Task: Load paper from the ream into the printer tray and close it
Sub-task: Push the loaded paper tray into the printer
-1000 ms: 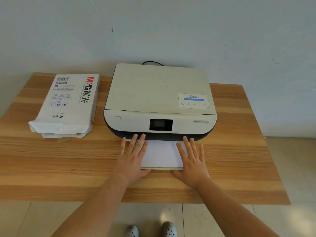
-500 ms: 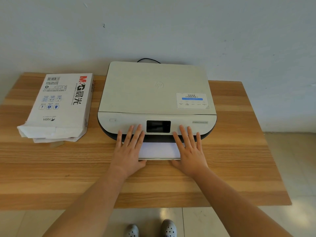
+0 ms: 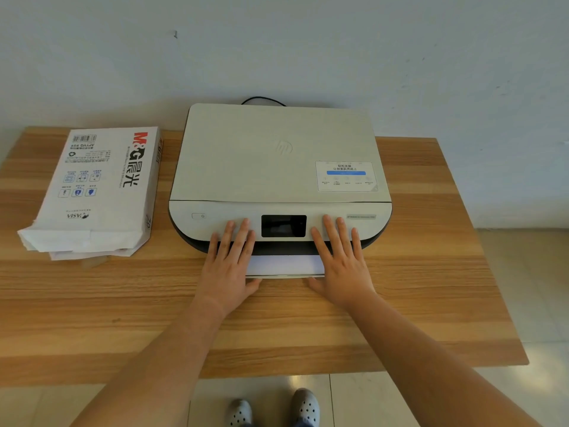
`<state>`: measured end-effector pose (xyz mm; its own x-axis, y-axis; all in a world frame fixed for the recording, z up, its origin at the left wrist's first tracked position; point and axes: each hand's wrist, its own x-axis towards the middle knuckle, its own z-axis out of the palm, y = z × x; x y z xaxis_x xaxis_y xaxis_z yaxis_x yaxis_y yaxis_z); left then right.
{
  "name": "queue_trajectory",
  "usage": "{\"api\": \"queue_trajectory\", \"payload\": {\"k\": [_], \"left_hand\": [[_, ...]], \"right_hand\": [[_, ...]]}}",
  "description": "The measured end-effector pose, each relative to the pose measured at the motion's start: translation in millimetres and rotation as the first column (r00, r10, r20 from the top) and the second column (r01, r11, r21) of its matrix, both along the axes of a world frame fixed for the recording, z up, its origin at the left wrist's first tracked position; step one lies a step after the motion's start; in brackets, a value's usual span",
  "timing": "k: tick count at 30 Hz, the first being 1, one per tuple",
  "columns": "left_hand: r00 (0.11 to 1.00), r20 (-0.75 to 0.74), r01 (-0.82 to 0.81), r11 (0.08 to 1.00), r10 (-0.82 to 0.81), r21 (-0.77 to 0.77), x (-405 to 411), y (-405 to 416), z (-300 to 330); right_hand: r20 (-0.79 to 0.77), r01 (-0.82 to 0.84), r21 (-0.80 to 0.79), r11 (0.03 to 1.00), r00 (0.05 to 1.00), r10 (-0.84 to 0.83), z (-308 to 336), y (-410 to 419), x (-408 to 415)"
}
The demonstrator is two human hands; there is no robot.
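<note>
A white printer [image 3: 277,155] with a dark screen sits at the back middle of the wooden table [image 3: 92,303]. Its paper tray [image 3: 284,266], holding white sheets, sticks out a short way from the printer's front. My left hand [image 3: 229,266] lies flat on the tray's left end, fingers spread, thumb at the tray's front edge. My right hand [image 3: 341,263] lies flat on the tray's right end the same way. Both sets of fingertips overlap the printer's front panel. The opened paper ream [image 3: 95,192] lies on the left of the table.
A black cable [image 3: 263,100] runs behind the printer against the pale wall. The table's front edge is close to me, with my shoes [image 3: 274,408] on the tiled floor below. Loose wrapper flaps hang at the ream's near end.
Both hands have moved toward the printer with the tray under them. Far less of the tray and paper shows than one second ago. My fingertips now overlap the front panel.
</note>
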<state>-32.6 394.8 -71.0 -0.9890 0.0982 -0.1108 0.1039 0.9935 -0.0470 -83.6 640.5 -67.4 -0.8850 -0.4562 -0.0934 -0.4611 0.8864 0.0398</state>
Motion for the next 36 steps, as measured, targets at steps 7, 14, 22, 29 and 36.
{"api": "queue_trajectory", "payload": {"k": [7, 14, 22, 29, 36], "left_hand": [[1.000, -0.017, 0.006, 1.000, -0.006, 0.017, -0.3, -1.8, -4.4], [0.999, -0.041, 0.012, 0.999, -0.010, 0.045, -1.1, -2.8, -10.3], [0.998, -0.062, 0.002, 0.999, 0.001, 0.045, -1.9, -1.8, -14.2], [0.997, -0.075, -0.005, 0.999, 0.008, 0.038, -2.7, -1.4, -19.0], [0.995, -0.101, -0.010, 0.999, 0.014, 0.047, -2.9, -1.8, -22.7]], "right_hand": [[0.006, 0.003, 0.009, 1.000, 1.000, -0.003, -5.0, -1.9, -2.0], [-0.015, -0.008, 0.021, 1.000, 1.000, 0.008, -11.4, 0.6, -3.7], [-0.026, 0.000, -0.012, 1.000, 1.000, 0.000, -15.3, -0.8, -4.1], [-0.052, 0.007, -0.028, 1.000, 0.999, -0.008, -21.7, -0.9, -5.3], [-0.078, 0.015, -0.050, 0.999, 0.997, -0.019, -27.5, -2.2, -5.1]]}}
